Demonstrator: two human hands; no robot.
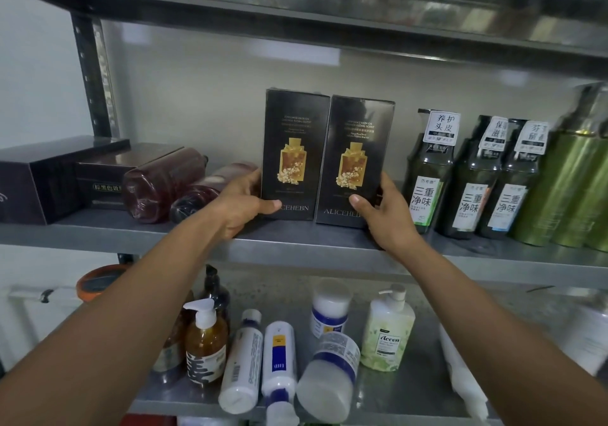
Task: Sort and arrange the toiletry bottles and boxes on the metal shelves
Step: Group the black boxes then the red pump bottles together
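Squaring two bath oil boxes on the middle shelf [312,244].
Left hand [241,203] grips left box [294,149], right hand [388,215] grips right box [357,155]; next: press them flush.

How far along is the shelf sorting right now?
Done: the green bottles stand lined up on the middle shelf. In hand: left hand and right hand hold the two black boxes, upright, side by side. Left: brown bottles lying flat, white bottles toppled below.

two black boxes [327,159] upright (touching), middle shelf [296,239]
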